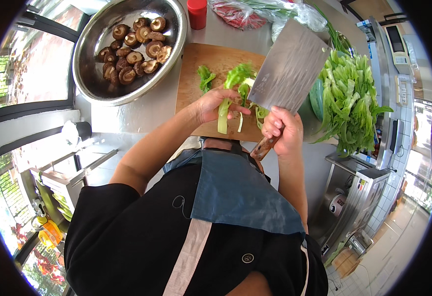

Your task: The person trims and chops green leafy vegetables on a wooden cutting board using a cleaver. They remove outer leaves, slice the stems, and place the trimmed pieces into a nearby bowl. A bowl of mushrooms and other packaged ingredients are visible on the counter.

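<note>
My left hand point(219, 105) holds a pale green leafy vegetable stalk point(223, 114) over a wooden cutting board point(192, 100). In my right hand point(284, 129) is the wooden handle of a broad cleaver point(288, 66), its blade raised and tilted over the board's right side. Trimmed green strips point(259, 114) lie on the board between my hands. A small torn leaf piece point(205, 78) rests near the board's left side. Right of the blade, a large heap of leafy green stalks point(349, 100) lies beside and partly over a green bowl-like object point(316, 98).
A steel basin point(142, 94) with several brown mushrooms point(127, 75) stands left of the board. Behind it are a red-capped container point(197, 14) and plastic bags of vegetables point(245, 16). The steel counter point(127, 122) ends just in front of my body.
</note>
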`<move>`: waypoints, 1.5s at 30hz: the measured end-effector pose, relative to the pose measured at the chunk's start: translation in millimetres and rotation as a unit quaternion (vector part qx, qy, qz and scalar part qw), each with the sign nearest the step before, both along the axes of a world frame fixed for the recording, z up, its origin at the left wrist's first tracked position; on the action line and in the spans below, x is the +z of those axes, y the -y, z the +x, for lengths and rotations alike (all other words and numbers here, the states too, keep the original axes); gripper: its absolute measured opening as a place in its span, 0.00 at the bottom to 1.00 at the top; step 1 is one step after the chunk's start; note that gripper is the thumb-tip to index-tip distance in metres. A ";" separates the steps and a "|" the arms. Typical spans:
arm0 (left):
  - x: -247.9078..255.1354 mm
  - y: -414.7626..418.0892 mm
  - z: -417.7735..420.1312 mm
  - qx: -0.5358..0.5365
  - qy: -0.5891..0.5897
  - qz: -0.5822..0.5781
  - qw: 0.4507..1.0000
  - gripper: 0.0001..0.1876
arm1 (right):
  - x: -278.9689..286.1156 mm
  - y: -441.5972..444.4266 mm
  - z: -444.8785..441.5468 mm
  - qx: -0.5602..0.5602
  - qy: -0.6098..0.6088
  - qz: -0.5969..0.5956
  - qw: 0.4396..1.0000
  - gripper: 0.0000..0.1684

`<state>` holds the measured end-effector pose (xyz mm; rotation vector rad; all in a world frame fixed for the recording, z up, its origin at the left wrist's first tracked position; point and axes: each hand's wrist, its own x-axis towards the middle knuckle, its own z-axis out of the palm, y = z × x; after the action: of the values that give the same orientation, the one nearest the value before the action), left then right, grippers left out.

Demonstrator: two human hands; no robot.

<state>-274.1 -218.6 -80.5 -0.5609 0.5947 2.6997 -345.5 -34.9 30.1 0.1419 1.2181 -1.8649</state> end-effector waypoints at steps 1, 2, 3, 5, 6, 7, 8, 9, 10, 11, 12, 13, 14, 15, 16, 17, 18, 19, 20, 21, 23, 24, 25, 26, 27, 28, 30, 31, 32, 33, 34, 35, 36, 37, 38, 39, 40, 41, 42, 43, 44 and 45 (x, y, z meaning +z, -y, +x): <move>-0.9 -1.0 -3.3 -0.038 -0.014 0.042 0.998 0.20 | 1.0 -0.1 -2.3 -0.003 -0.002 -0.012 1.000 0.12; -1.2 -4.3 -3.4 -0.038 -0.039 0.031 0.998 0.18 | 1.6 -0.7 -6.7 -0.006 -0.005 -0.025 1.000 0.12; -2.4 -4.0 -1.4 -0.031 -0.028 0.009 0.999 0.16 | 1.7 -0.9 -11.0 -0.011 -0.007 -0.038 0.999 0.11; -6.1 0.1 6.7 -0.017 -0.007 -0.035 0.999 0.13 | 0.8 -0.7 -17.0 -0.044 -0.054 0.000 0.998 0.11; 9.3 1.5 12.9 0.035 0.050 -0.074 0.995 0.08 | -4.8 -3.5 -20.3 -0.062 -0.086 0.038 0.994 0.10; 6.7 5.7 18.2 0.044 0.058 -0.144 0.987 0.07 | -11.2 -6.9 -22.6 -0.079 -0.116 0.075 0.987 0.10; 2.3 9.7 23.7 0.054 0.065 -0.213 0.973 0.07 | -21.4 -12.9 -26.3 -0.068 -0.156 0.129 0.977 0.09; 3.8 12.1 27.6 0.062 0.073 -0.283 0.954 0.06 | -30.2 -16.1 -25.4 -0.049 -0.190 0.169 0.966 0.08; 5.5 9.1 25.8 0.069 0.104 -0.379 0.917 0.06 | -37.6 -18.6 -23.8 -0.029 -0.224 0.208 0.952 0.07; 8.7 5.7 24.5 0.062 0.122 -0.429 0.893 0.07 | -44.1 -20.2 -21.5 -0.009 -0.257 0.246 0.934 0.06; 14.4 1.7 21.4 0.054 0.138 -0.477 0.867 0.07 | -47.6 -23.3 -15.8 0.033 -0.271 0.274 0.922 0.07; 17.0 -0.6 19.8 0.046 0.153 -0.523 0.837 0.07 | -57.4 -25.0 -10.1 0.044 -0.246 0.261 0.932 0.07; 11.2 -2.6 20.2 0.056 0.150 -0.540 0.826 0.08 | -61.6 -26.8 -2.8 0.064 -0.256 0.267 0.927 0.07; 9.0 -3.9 21.3 0.055 0.149 -0.547 0.822 0.08 | -63.8 -25.4 6.8 0.085 -0.265 0.272 0.921 0.08; 7.4 -5.1 22.5 0.054 0.148 -0.553 0.818 0.08 | -66.5 -24.6 14.1 0.095 -0.254 0.269 0.924 0.08; 6.0 -6.3 23.8 0.053 0.147 -0.560 0.814 0.08 | -69.0 -23.7 20.7 0.104 -0.242 0.267 0.927 0.08; 5.1 -7.2 24.6 0.057 0.154 -0.559 0.813 0.08 | -70.5 -21.7 26.3 0.113 -0.231 0.265 0.929 0.08; 4.2 -8.0 25.4 0.061 0.161 -0.558 0.812 0.08 | -71.2 -18.2 31.6 0.124 -0.213 0.271 0.931 0.07; 3.4 -8.8 26.5 0.065 0.168 -0.557 0.810 0.08 | -71.2 -14.2 36.8 0.135 -0.194 0.277 0.931 0.07; 2.3 -9.3 26.8 0.068 0.167 -0.561 0.808 0.08 | -71.6 -10.9 39.7 0.147 -0.178 0.282 0.931 0.07; -1.2 -11.0 28.0 0.076 0.167 -0.569 0.802 0.09 | -83.5 -7.8 43.6 0.144 -0.157 0.277 0.937 0.07; -4.1 -12.4 28.8 0.065 0.156 -0.585 0.793 0.09 | -87.0 -3.6 45.4 0.138 -0.144 0.280 0.939 0.07; -7.0 -14.4 29.9 0.055 0.145 -0.601 0.784 0.09 | -88.4 0.7 47.4 0.133 -0.131 0.283 0.941 0.07; -8.9 -15.4 31.8 0.044 0.134 -0.616 0.775 0.09 | -87.5 4.0 49.5 0.129 -0.137 0.301 0.935 0.06; -7.5 -16.7 33.8 0.041 0.126 -0.626 0.769 0.10 | -90.7 4.8 48.7 0.123 -0.154 0.303 0.932 0.06; -5.3 -17.8 36.9 0.038 0.117 -0.635 0.762 0.10 | -96.6 6.0 47.6 0.118 -0.171 0.305 0.929 0.06; 0.0 -14.2 40.6 0.051 0.115 -0.639 0.759 0.10 | -102.7 7.3 44.7 0.108 -0.184 0.305 0.928 0.06; 4.3 -9.4 42.8 0.067 0.121 -0.634 0.761 0.10 | -104.1 6.1 41.8 0.103 -0.180 0.303 0.930 0.07; 9.8 -4.1 44.6 0.082 0.127 -0.629 0.763 0.10 | -104.3 3.8 39.0 0.098 -0.176 0.300 0.932 0.07; 18.4 2.6 46.8 0.075 0.117 -0.634 0.761 0.11 | -102.2 1.5 37.2 0.082 -0.178 0.302 0.933 0.07; 27.4 10.4 46.4 0.068 0.104 -0.638 0.760 0.12 | -98.3 -2.7 34.3 0.064 -0.180 0.305 0.933 0.08; 31.6 17.7 46.6 0.060 0.091 -0.643 0.758 0.13 | -93.3 -7.4 31.4 0.045 -0.183 0.307 0.933 0.08; 30.5 25.1 48.0 0.036 0.091 -0.641 0.762 0.16 | -85.5 -12.3 28.3 0.025 -0.151 0.261 0.953 0.08; 31.9 29.1 49.8 0.032 0.087 -0.650 0.754 0.15 | -75.2 -16.0 25.3 0.027 -0.171 0.263 0.949 0.08; 35.3 32.8 50.6 0.029 0.084 -0.659 0.747 0.15 | -64.1 -19.0 22.6 0.029 -0.191 0.264 0.945 0.08; 38.6 34.8 48.7 0.025 0.078 -0.668 0.739 0.15 | -56.8 -23.2 20.6 0.029 -0.211 0.266 0.940 0.08; 42.5 34.5 47.6 0.027 0.097 -0.655 0.749 0.13 | -53.4 -28.6 21.0 0.025 -0.242 0.296 0.924 0.08; 33.9 36.7 47.2 0.041 0.077 -0.683 0.725 0.12 | -49.9 -33.1 21.4 0.012 -0.261 0.308 0.915 0.09; 27.1 38.9 46.2 0.054 0.057 -0.708 0.701 0.12 | -45.6 -37.9 22.0 -0.001 -0.280 0.321 0.905 0.10; 21.5 39.8 44.8 0.067 0.036 -0.733 0.676 0.11 | -42.4 -43.8 22.3 -0.014 -0.297 0.334 0.894 0.11; 16.6 39.5 44.8 0.070 0.049 -0.707 0.702 0.10 | -42.2 -52.8 21.5 -0.017 -0.300 0.353 0.886 0.15; 28.8 34.4 40.5 0.069 0.057 -0.678 0.730 0.10 | -46.6 -62.3 23.9 -0.026 -0.355 0.386 0.851 0.15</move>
<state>-233.5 -253.1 -51.7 -1.0518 2.5305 1.8038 -321.6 27.4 -16.5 -0.1032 2.4636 -1.3765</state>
